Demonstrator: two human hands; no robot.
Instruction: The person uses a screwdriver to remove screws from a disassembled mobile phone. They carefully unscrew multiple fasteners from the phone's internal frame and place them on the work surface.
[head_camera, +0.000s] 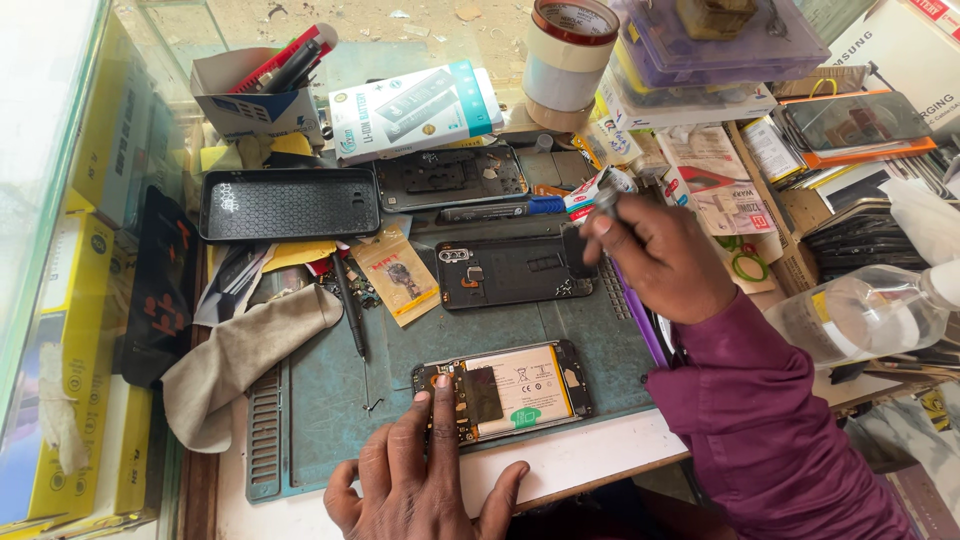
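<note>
On the blue mat (330, 400) at the worktop's near edge, opened phone (502, 398) lying flat, long axis left to right, slightly tilted, left hand (420, 480) open, two fingertips pressing its left end, right hand (665, 255) closed around a small tube (598, 193) above a detached back cover (515, 270).

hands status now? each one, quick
Left hand: open, fingers pressing flat on the opened phone on the mat.
Right hand: closed, fingers pinching a small grey tool, raised above the mat.
</note>
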